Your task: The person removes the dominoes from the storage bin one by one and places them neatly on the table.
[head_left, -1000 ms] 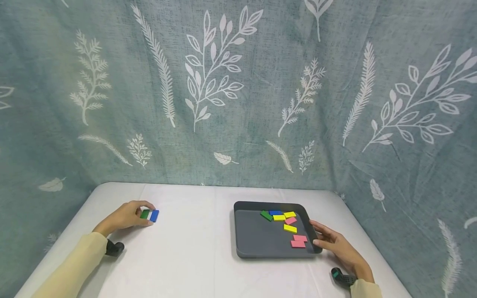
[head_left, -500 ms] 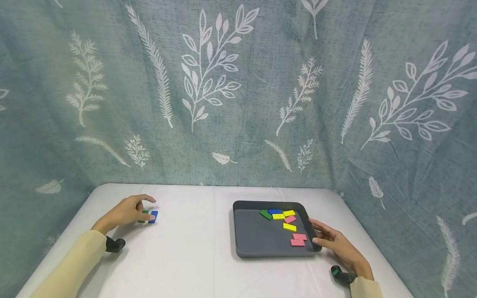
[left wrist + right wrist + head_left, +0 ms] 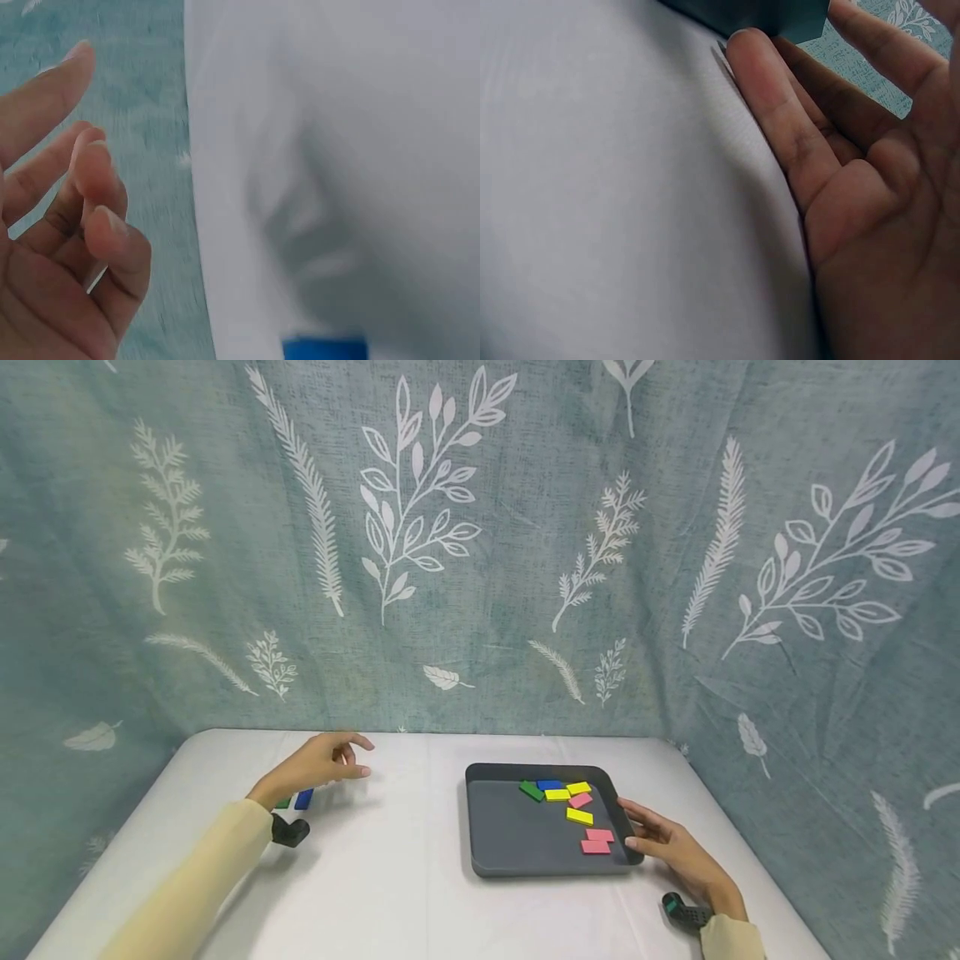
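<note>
My left hand (image 3: 326,760) hovers over the back left of the white table, its fingers loosely bent and holding nothing. Below its wrist lie a blue rectangular block (image 3: 303,799) and a green block (image 3: 282,803), both partly covered by the arm. A corner of the blue block (image 3: 326,349) shows at the bottom of the left wrist view. At the right, my right hand (image 3: 667,847) touches the right side of a dark grey tray (image 3: 517,870). In the right wrist view its fingers (image 3: 761,71) stretch out to the tray wall (image 3: 780,19).
Inside the tray, toward its right and back, lie several flat blocks: a green one (image 3: 532,791), a blue one (image 3: 550,785), yellow ones (image 3: 580,817) and pink ones (image 3: 596,847). A patterned green curtain (image 3: 450,568) hangs behind the white table (image 3: 375,860).
My left hand has let go of the blue and green blocks, lifted away and moved right and back. The blocks stay on the table. The right hand remains at the tray.
</note>
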`<action>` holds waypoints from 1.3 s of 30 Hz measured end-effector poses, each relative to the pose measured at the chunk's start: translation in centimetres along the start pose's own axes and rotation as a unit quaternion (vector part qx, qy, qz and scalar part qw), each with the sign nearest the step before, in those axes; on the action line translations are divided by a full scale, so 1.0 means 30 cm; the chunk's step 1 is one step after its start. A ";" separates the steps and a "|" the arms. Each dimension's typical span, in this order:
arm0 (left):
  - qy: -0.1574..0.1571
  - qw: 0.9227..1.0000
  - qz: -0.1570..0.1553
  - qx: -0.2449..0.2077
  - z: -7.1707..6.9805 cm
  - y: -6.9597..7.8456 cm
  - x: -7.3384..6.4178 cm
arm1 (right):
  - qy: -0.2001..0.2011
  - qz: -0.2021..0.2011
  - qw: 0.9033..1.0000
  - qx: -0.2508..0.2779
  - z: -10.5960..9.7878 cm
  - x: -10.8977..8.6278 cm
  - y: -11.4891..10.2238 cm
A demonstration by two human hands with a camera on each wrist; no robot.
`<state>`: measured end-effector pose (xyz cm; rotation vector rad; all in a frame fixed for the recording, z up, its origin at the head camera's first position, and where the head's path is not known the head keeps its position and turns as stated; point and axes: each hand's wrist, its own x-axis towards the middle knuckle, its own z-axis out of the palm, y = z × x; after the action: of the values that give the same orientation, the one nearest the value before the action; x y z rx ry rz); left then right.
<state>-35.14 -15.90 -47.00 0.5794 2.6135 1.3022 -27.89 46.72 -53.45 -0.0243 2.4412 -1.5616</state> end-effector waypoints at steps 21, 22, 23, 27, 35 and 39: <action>-0.072 0.990 0.108 -0.058 0.272 0.265 0.224 | -0.027 -0.026 0.999 0.024 -0.010 -0.007 0.006; -0.076 0.989 0.112 -0.063 0.284 0.277 0.232 | -0.029 -0.028 0.999 0.025 -0.010 -0.008 0.006; -0.080 0.988 0.115 -0.070 0.295 0.288 0.239 | -0.030 -0.029 0.999 0.026 -0.011 -0.008 0.006; -0.088 0.985 0.118 -0.086 0.339 0.325 0.270 | -0.027 -0.027 0.999 0.026 -0.011 -0.011 0.007; -0.104 0.981 0.129 -0.103 0.417 0.390 0.320 | -0.023 -0.020 0.999 0.024 -0.010 -0.009 0.012; -0.110 0.980 0.132 -0.102 0.456 0.413 0.345 | -0.014 -0.011 1.000 0.016 -0.008 -0.005 0.010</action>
<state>-36.98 5.10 -45.19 0.9973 2.2495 1.4608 -27.76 47.08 -53.60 -0.0670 2.4021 -1.5993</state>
